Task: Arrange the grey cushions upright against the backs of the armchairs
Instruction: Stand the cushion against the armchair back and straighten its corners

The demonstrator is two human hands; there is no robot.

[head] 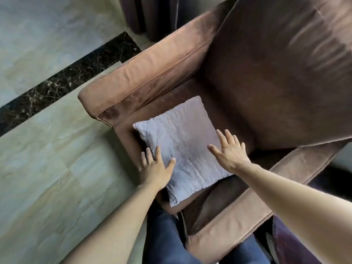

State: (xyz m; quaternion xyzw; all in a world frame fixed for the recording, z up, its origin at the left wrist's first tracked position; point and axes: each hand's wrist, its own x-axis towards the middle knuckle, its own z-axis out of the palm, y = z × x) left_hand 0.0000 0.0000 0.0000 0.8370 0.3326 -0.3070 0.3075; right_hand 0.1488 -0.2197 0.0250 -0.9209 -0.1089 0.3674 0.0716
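Note:
A square grey cushion (182, 141) lies flat on the seat of a brown armchair (144, 77), toward the seat's front left, turned like a diamond. The chair's tall back (285, 73) rises at the upper right, apart from the cushion. My left hand (155, 165) rests at the cushion's near left edge, fingers spread, thumb on the fabric. Over the cushion's right corner, my right hand (230, 149) is spread flat with fingers apart. Neither hand grips the cushion.
Pale stone floor tiles (47, 159) with a dark marble strip (66, 82) lie left of the chair. Dark curtains (152, 16) hang behind it. My legs in blue jeans (163, 237) stand against the chair's front. A dark purple object (289, 242) sits at the lower right.

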